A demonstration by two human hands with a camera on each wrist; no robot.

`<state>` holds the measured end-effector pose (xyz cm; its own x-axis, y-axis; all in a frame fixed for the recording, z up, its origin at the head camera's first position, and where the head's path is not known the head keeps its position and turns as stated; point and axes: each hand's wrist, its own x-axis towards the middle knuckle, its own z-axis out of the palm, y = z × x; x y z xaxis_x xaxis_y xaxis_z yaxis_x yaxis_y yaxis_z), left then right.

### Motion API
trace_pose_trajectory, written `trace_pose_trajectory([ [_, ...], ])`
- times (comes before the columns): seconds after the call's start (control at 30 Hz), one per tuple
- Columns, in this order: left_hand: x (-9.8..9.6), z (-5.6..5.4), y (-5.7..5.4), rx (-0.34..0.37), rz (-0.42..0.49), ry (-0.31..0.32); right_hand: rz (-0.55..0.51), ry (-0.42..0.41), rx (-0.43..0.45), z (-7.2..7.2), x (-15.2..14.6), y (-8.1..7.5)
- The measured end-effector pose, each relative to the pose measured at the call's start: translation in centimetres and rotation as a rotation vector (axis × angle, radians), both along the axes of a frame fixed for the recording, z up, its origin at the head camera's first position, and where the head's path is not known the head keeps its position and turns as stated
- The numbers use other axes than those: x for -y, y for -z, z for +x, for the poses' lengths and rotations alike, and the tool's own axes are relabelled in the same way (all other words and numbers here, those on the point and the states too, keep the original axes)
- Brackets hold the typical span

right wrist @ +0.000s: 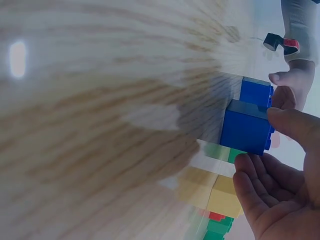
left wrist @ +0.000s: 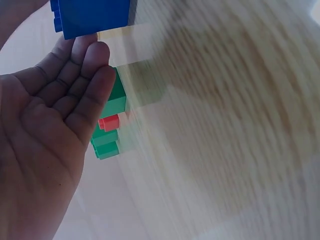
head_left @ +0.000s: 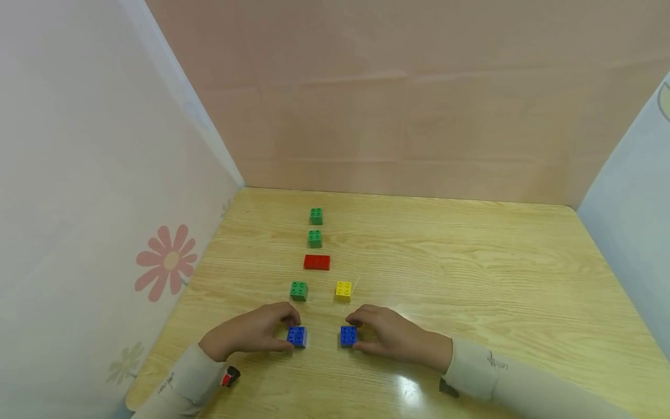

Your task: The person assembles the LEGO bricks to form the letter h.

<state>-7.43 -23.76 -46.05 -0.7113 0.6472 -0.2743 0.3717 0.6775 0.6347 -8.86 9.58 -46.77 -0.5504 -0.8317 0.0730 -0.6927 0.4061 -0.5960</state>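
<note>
On the wooden table stand two blue toy building bricks, several studs on top of each. My left hand (head_left: 256, 330) has its thumb at the near side of the left blue brick (head_left: 296, 337) and its fingers at the far side. Mirroring it, my right hand (head_left: 389, 336) holds the right blue brick (head_left: 348, 336) between thumb and fingers. In the right wrist view, the thumb overlaps an upper edge of that blue brick (right wrist: 245, 129), which rests on the tabletop. The left wrist view shows fingertips against the left blue brick (left wrist: 95, 17); the thumb's contact is hidden there.
Beyond the hands are a green brick (head_left: 299, 291) and a yellow brick (head_left: 343, 291). Farther back, a flat red brick (head_left: 317, 262) and two green bricks (head_left: 315, 238) form a rough line. Cloth walls (head_left: 366, 116) enclose the table's back and sides.
</note>
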Motion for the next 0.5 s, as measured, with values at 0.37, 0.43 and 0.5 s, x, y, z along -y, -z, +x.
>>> trace_pose_trajectory([
  [0.37, 0.19, 0.02, 0.37, 0.009, -0.036, -0.006, 0.019, 0.006, 0.024, 0.0, 0.16, 0.16],
  [0.43, 0.19, 0.01, 0.39, 0.01, -0.034, -0.007, 0.024, 0.007, 0.029, 0.02, 0.21, 0.15],
  [0.5, 0.19, 0.0, 0.38, 0.0, -0.034, -0.003, 0.028, 0.007, 0.032, 0.04, 0.25, 0.15],
])
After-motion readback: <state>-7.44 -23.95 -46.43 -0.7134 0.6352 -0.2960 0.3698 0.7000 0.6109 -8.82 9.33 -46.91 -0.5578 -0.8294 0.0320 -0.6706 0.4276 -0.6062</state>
